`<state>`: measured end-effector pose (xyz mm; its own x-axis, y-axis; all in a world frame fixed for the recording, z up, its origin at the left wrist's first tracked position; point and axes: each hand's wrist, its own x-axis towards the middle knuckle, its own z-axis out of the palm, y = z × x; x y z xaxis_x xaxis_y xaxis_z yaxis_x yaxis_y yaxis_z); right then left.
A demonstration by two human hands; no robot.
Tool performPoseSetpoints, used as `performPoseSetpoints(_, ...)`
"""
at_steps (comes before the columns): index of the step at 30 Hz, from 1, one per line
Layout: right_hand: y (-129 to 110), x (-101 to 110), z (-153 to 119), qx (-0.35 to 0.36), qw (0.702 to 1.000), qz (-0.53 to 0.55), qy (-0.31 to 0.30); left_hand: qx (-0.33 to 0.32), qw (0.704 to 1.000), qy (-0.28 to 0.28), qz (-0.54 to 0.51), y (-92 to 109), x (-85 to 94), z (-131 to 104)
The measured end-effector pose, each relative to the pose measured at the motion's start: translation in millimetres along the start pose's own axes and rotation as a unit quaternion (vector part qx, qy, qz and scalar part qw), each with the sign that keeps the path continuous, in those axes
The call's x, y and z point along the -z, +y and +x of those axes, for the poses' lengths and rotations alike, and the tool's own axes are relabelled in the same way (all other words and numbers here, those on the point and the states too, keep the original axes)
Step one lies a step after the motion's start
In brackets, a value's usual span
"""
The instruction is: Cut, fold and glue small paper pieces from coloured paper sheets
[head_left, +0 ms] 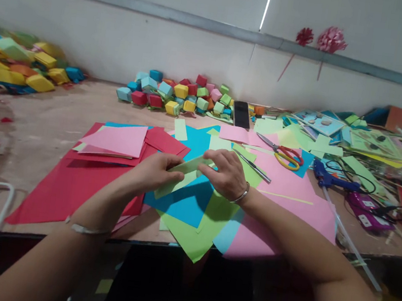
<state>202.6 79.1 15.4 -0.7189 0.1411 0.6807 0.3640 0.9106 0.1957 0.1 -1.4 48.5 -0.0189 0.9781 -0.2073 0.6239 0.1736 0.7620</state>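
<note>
I have left hand (pixel 160 171) and right hand (pixel 225 173) pinching pale green paper strip (pixel 191 163) between them, above blue sheet (pixel 184 205). I judge strip only part-shaped. Coloured blocks (pixel 181 92) behind look finished; red sheet (pixel 76 188) at left lies flat, seemingly unworked.

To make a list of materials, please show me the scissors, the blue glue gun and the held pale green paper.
Scissors (pixel 278 147), head view: around the pivot.
Blue glue gun (pixel 321 175), head view: the body.
Pale green paper (pixel 192 164), head view: the upper part.
</note>
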Motion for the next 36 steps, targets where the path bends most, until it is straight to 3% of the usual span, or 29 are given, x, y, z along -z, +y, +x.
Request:
performPoseSetpoints(3,2.5,-4.2,-0.3,0.039,0.996,-0.007,-0.083,-0.034,0.991,-0.011,0.132,-3.5,1.5,5.4)
performPoseSetpoints(7,4.4,-8.6,1.0,0.019,0.967,0.023,-0.254,-0.099,0.935,0.145,0.307,-7.2,-4.2,-2.4)
performPoseSetpoints(9,5.3,-8.3,2.4,0.005,0.947,0.042,-0.317,-0.128,0.912,0.189,0.341,-9.4,-9.7,-12.1)
performPoseSetpoints(15,3.3,6.7,12.5,0.0,0.91,0.055,-0.411,-0.159,0.92,0.125,0.335,-21.9,-22.5,-30.3)
performPoseSetpoints(20,-2.2,17.1,19.0,-0.012,0.902,0.049,-0.429,-0.134,0.935,0.122,0.305,-30.1,-23.9,-31.0)
performPoseSetpoints(24,-5.2,10.5,15.6,-0.036,0.905,0.076,-0.416,-0.126,0.948,0.095,0.276,-31.2,-24.5,-30.4)
performPoseSetpoints(29,-6.6,0.1,10.6,-0.068,0.905,0.095,-0.41,-0.096,0.949,0.09,0.287,-28.9,-22.8,-27.5)
performPoseSetpoints(36,-9.9,0.8,11.9,-0.083,0.909,0.055,-0.404,-0.055,0.941,0.072,0.325,-19.1,-19.8,-26.9)
